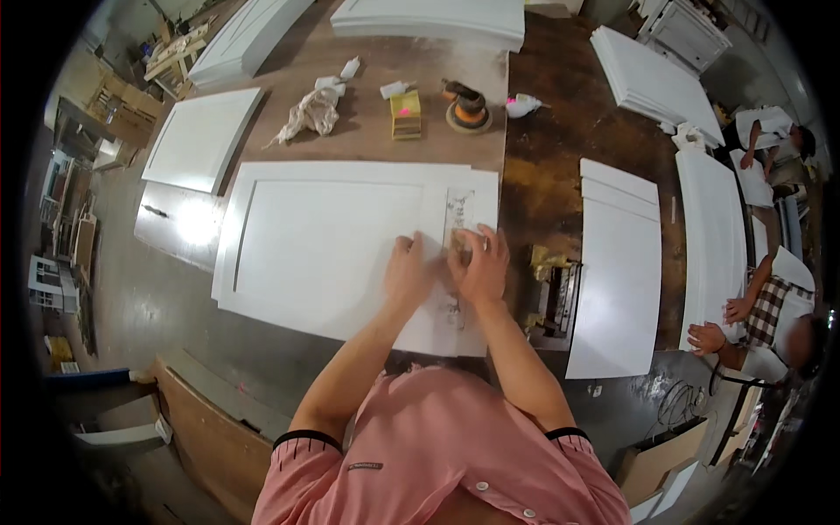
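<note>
A white cabinet door (332,227) with a recessed middle lies before me, apparently on top of another white panel. On its right end is a narrow, smudged, see-through strip (458,210) with dark marks. My right hand (483,269) is over this strip, its thumb and fingers curled together around a small brownish-yellow patch I cannot identify. Just left of it, my left hand (408,278) rests on the door with its fingers bent and drawn together. Whatever may be under those fingers is hidden.
Beyond the door are a crumpled cloth (311,115), a yellow sanding block (405,118), an orange and black sander (468,109) and a white bottle (523,106). White panels (617,262) lie to the right. Co-workers' hands (707,337) touch a panel stack (710,236) at far right.
</note>
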Tool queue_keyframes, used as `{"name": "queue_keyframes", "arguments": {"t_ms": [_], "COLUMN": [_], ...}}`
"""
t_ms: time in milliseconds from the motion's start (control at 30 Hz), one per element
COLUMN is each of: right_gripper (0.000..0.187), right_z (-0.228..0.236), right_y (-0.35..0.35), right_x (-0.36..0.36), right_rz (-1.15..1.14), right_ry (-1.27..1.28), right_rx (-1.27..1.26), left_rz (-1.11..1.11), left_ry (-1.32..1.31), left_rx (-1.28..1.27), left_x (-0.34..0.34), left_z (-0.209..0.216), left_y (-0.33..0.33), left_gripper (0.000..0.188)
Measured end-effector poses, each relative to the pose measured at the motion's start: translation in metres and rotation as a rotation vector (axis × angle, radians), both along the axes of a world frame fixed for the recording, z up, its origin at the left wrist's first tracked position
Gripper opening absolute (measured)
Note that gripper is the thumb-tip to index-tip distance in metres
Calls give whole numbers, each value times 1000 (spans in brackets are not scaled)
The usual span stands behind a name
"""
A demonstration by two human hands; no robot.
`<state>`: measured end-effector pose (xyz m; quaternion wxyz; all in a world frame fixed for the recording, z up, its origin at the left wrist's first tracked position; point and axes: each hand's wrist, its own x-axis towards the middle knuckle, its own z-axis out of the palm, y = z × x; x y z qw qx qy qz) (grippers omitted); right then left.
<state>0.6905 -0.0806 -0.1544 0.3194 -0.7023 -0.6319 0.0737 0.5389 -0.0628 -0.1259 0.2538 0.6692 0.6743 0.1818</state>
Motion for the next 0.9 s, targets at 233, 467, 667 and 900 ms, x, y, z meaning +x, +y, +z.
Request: {"name": "queue_keyframes", "arguments": {"t_ms": [233, 467, 667, 900], "right_gripper": [40, 46, 51, 72], "right_z": [-4, 5, -6, -18], "right_y": [-1, 1, -1, -87], "right_x": [-3, -9, 9, 69], "right_rz": [26, -26, -84, -416], "right_ry": [82, 58, 199, 60], "right_rx": [-37, -142, 217, 57], "left_rz": [-263, -241, -519, -804], "left_ry": [165, 190, 276, 359], "left_rx": [332, 303, 204, 220], "left_x": [-15, -7, -32, -44], "left_z": [-36, -37, -24, 1], "left_y": [-32, -24, 23, 96], "left_gripper": [53, 47, 47, 85]}}
